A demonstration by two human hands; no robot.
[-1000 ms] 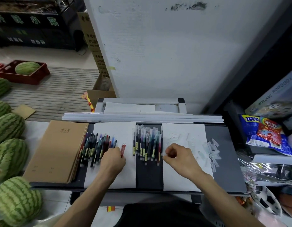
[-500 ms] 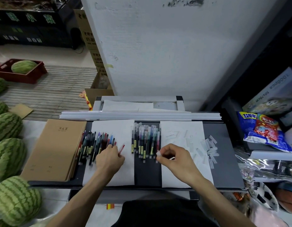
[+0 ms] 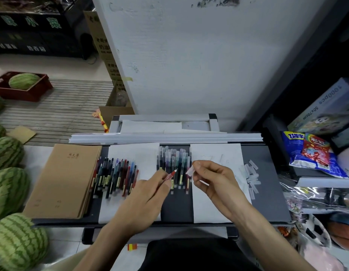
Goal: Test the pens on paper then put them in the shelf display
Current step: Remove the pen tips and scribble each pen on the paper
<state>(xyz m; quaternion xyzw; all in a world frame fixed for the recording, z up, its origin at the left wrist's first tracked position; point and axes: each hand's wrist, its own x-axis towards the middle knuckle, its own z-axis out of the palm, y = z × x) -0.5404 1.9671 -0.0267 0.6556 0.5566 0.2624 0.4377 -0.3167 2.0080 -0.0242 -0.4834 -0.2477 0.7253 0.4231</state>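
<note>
My left hand (image 3: 145,200) grips an uncapped red pen (image 3: 170,175), its tip pointing up and right. My right hand (image 3: 212,180) pinches a clear pen cap (image 3: 190,170) just right of that tip. Under both hands lies a row of capped pens (image 3: 173,167) on the dark strip of the grey shelf tray (image 3: 267,188). A pile of uncapped pens (image 3: 115,177) rests on the left white sheet (image 3: 142,155). The right white sheet (image 3: 218,153) bears faint marks. Several loose clear caps (image 3: 252,175) lie to the right of it.
A stack of brown notebooks (image 3: 64,180) fills the tray's left end. Watermelons (image 3: 11,184) line the left edge. White strips (image 3: 165,137) run along the tray's back. Snack bags (image 3: 314,153) and boxes sit on the right shelf, balls at lower right.
My left hand lifted the red pen off the left sheet and carried it right. My right hand rose with the clear cap and now holds it beside the pen's tip.
</note>
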